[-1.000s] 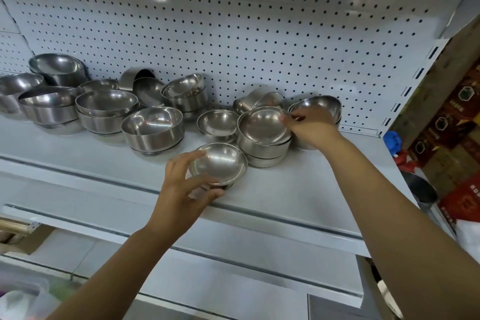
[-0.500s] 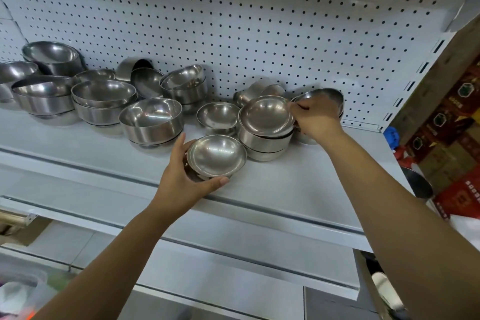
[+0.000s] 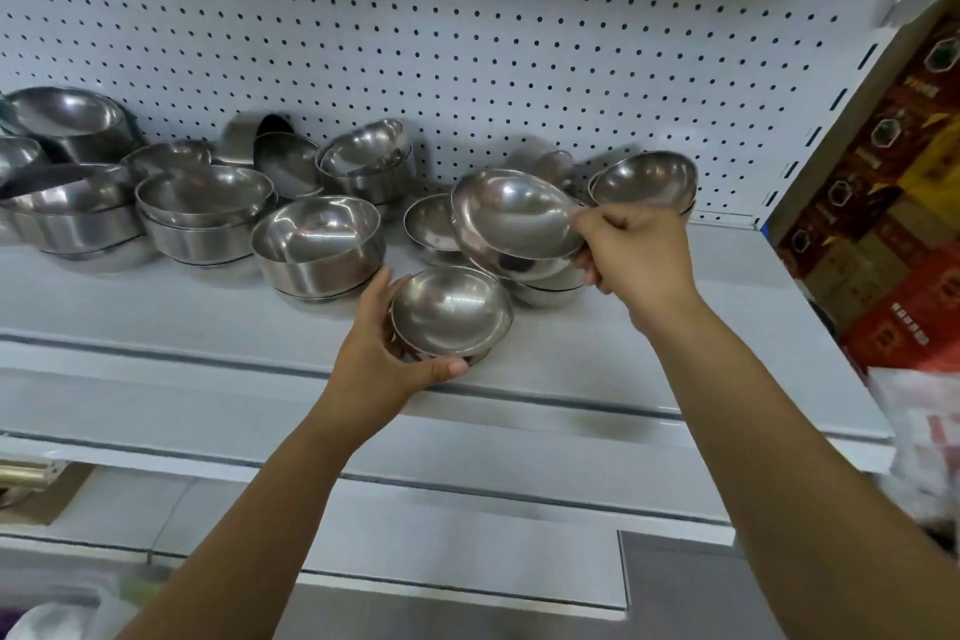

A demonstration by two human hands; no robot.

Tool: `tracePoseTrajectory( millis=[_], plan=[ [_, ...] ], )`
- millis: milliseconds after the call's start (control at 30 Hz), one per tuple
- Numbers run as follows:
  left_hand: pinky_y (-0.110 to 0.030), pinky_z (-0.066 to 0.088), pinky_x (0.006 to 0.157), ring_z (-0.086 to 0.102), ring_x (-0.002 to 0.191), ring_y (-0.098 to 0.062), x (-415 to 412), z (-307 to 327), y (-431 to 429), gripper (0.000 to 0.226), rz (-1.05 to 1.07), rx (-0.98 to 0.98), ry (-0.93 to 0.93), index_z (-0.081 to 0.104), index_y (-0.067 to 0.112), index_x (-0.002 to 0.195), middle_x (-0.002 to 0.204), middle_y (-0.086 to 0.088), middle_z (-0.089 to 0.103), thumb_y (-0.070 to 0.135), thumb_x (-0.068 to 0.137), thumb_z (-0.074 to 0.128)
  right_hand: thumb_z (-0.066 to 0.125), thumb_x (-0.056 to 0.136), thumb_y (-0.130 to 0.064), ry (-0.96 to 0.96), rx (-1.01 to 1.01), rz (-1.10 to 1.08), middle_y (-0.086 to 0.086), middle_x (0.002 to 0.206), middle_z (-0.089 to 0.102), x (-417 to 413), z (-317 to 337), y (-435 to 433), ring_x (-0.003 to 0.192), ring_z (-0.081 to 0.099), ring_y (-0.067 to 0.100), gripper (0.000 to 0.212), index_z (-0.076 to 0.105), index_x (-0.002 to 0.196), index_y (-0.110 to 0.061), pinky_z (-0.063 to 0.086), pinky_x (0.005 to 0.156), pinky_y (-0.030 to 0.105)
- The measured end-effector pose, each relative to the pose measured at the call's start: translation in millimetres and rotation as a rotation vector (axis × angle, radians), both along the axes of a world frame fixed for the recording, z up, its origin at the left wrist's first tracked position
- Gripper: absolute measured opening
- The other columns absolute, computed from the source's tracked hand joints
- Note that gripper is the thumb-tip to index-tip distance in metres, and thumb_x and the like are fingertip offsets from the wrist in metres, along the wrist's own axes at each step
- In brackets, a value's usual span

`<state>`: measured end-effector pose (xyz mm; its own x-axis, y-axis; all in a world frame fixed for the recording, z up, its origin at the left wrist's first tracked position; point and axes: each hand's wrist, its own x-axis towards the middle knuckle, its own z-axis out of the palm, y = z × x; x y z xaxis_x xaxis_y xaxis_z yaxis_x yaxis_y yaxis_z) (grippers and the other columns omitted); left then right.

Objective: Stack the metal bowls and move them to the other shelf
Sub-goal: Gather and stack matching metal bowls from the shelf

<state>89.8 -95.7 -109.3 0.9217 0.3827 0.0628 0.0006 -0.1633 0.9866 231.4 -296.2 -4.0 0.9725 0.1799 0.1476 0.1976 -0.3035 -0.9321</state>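
My left hand (image 3: 382,361) grips a small metal bowl (image 3: 451,311) near the front of the white shelf (image 3: 182,322), thumb under its near rim. My right hand (image 3: 631,257) pinches the right rim of a tilted metal bowl (image 3: 511,216), raised above a short stack of bowls (image 3: 545,288). Another small bowl (image 3: 428,224) sits just behind. A bowl (image 3: 644,179) stands at the far right by the pegboard.
Several more metal bowls and stacks (image 3: 317,244) (image 3: 202,213) (image 3: 67,213) fill the shelf's left half. A white pegboard (image 3: 467,42) backs the shelf. Red and brown boxes (image 3: 893,224) stand to the right. A lower shelf (image 3: 467,535) lies below.
My right hand has lifted and tilted the top bowl off the short stack toward the left. My left hand keeps its hold on the small bowl.
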Motion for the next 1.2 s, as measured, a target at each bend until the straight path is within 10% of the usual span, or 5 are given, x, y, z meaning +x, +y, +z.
tracePoseTrajectory(
  millis=[500,1200],
  plan=[
    [-0.04,0.042,0.115,0.049,0.139,-0.013,0,2,28,0.086,-0.254,-0.038,-0.092,0.037,0.026,0.152,0.149,0.006,0.052,0.007,0.081,0.082,0.063,0.097,-0.018,0.173,-0.102,-0.091,0.011,0.061,0.069,-62,-46,43,0.041,0.057,0.013,0.026,0.072,0.078,-0.001,0.044,0.041,0.021],
    [-0.022,0.05,0.102,0.056,0.126,0.002,1,1,-2,0.109,-0.12,-0.062,-0.093,0.03,0.034,0.15,0.141,0.016,0.052,0.026,0.061,0.092,0.061,0.102,-0.034,0.032,0.015,-0.243,0.008,0.071,0.07,-9,-47,-15,0.042,0.057,0.008,0.025,0.064,0.103,-0.009,0.046,0.043,0.021]
  ],
)
